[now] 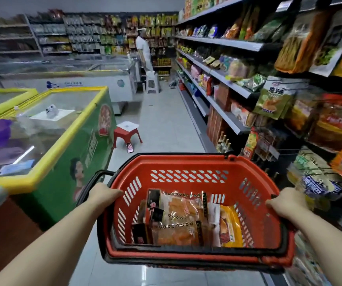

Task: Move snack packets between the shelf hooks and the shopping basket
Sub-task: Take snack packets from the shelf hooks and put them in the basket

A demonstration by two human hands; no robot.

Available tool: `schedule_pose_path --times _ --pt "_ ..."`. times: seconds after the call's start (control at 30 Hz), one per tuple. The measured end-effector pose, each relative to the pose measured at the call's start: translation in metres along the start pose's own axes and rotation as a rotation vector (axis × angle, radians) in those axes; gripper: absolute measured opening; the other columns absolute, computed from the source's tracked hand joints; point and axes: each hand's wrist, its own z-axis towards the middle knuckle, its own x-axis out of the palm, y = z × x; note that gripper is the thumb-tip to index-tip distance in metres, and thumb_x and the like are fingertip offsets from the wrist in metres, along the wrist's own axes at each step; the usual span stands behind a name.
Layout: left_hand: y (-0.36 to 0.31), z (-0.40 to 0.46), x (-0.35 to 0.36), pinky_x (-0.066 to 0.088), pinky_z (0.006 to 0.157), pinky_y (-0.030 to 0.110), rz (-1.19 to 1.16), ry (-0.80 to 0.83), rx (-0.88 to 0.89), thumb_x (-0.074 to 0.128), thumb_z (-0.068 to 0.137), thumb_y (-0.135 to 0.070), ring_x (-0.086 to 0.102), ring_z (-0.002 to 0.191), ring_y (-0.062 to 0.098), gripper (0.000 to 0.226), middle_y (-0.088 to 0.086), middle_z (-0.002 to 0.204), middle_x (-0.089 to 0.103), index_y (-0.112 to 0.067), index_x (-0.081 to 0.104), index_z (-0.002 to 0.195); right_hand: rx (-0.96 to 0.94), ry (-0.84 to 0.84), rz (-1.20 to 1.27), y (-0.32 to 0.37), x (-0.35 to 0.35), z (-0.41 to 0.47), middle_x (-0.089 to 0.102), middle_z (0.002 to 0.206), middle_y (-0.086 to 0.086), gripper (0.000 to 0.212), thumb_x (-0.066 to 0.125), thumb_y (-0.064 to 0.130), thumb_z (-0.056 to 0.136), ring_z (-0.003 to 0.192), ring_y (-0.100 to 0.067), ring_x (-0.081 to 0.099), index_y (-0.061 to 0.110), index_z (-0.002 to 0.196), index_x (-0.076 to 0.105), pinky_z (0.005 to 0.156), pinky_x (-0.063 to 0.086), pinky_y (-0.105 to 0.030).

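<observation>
You were between transfers, carrying the basket (188, 162) along the aisle rather than handling a packet. Your left hand (102, 195) curled over the rim at the lower middle-left of the frame, and your right hand (285, 203) curled over the rim at the lower right, so each grip was closed around the basket's edge and neither pinched a packet. The snack packets (178, 219) lay flat on the basket floor, low in the centre of the frame, between your two hands and below them, touching neither. More packets hung on the shelf hooks (277, 96) along the right side of the frame. The next move, as I judged it, called for freeing your right hand while the left took the weight, then reaching down for a packet or across to a hook.
</observation>
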Motion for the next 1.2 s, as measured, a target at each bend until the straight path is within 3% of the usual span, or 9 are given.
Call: schedule_pose_path --times 0.17,0.33,0.43,0.53,0.63,0.73,0.9,1.0,1.2 --pt "-0.041 0.088 0.018 0.050 0.062 0.031 0.060 -0.009 -0.007 0.075 0.075 -0.023 0.061 0.068 0.027 0.026 0.009 0.070 0.061 -0.006 0.057 0.076 0.055 0.035 0.022 0.054 0.024 0.072 0.064 0.083 -0.016 0.039 0.076 0.031 0.075 0.076 -0.030 0.061 0.009 0.058 0.049 0.060 0.040 -0.027" --pt "-0.070 0.175 0.051 0.056 0.070 0.036 0.069 -0.013 -0.057 0.076 0.074 -0.026 0.066 0.072 0.030 0.029 0.015 0.078 0.067 -0.005 0.056 0.078 0.027 0.089 -0.003 0.110 0.048 0.168 0.069 0.098 -0.020 0.037 0.075 0.030 0.074 0.091 -0.033 0.065 -0.003 0.089 0.068 0.067 0.045 -0.029" --pt "-0.081 0.218 0.075 0.054 0.061 0.033 0.044 -0.035 -0.122 0.076 0.073 -0.027 0.063 0.063 0.026 0.028 0.011 0.069 0.065 -0.006 0.059 0.067 -0.009 0.116 -0.014 0.140 0.062 0.222 0.067 0.104 -0.023 0.038 0.075 0.028 0.076 0.097 -0.035 0.064 -0.005 0.094 0.067 0.076 0.049 -0.032" --pt "-0.094 0.252 0.102 0.052 0.060 0.033 0.037 -0.045 -0.176 0.076 0.073 -0.028 0.063 0.066 0.027 0.029 0.015 0.078 0.067 -0.003 0.062 0.078 -0.012 0.125 -0.005 0.158 0.078 0.269 0.067 0.100 -0.024 0.029 0.074 0.022 0.079 0.093 -0.036 0.064 0.000 0.071 0.058 0.073 0.049 -0.034" --pt "-0.101 0.283 0.134 0.039 0.050 0.030 0.031 -0.041 -0.209 0.076 0.074 -0.025 0.054 0.059 0.021 0.031 0.010 0.069 0.059 0.000 0.060 0.084 -0.010 0.127 -0.031 0.166 0.101 0.315 0.067 0.093 -0.024 0.028 0.073 0.022 0.080 0.087 -0.036 0.064 0.000 0.071 0.058 0.067 0.046 -0.032" --pt "-0.102 0.316 0.165 0.041 0.056 0.030 0.038 -0.018 -0.243 0.077 0.074 -0.025 0.052 0.058 0.020 0.032 0.009 0.070 0.058 -0.003 0.060 0.089 0.007 0.143 -0.055 0.172 0.130 0.357 0.066 0.090 -0.024 0.036 0.073 0.023 0.081 0.084 -0.037 0.064 0.004 0.060 0.050 0.065 0.045 -0.033" --pt "-0.075 0.383 0.229 0.058 0.075 0.042 -0.001 0.057 -0.309 0.084 0.064 -0.034 0.067 0.076 0.030 0.049 0.013 0.088 0.070 -0.004 0.066 0.099 0.050 0.178 -0.126 0.169 0.201 0.418 0.066 0.100 -0.028 0.040 0.073 0.027 0.080 0.095 -0.040 0.063 -0.010 0.093 0.063 0.070 0.045 -0.035" --pt "-0.043 0.418 0.276 0.059 0.076 0.045 0.000 0.103 -0.356 0.086 0.060 -0.038 0.070 0.077 0.030 0.056 0.013 0.089 0.072 -0.007 0.066 0.102 0.094 0.222 -0.158 0.155 0.259 0.450 0.066 0.102 -0.029 0.045 0.074 0.029 0.079 0.097 -0.041 0.063 -0.010 0.097 0.062 0.068 0.043 -0.033" --pt "0.023 0.477 0.371 0.057 0.078 0.045 0.047 0.151 -0.409 0.078 0.072 -0.016 0.067 0.078 0.035 0.042 0.016 0.090 0.068 -0.002 0.062 0.108 0.079 0.276 -0.212 0.126 0.383 0.503 0.062 0.109 -0.031 0.047 0.072 0.026 0.081 0.104 -0.042 0.059 -0.012 0.104 0.057 0.080 0.045 -0.037"
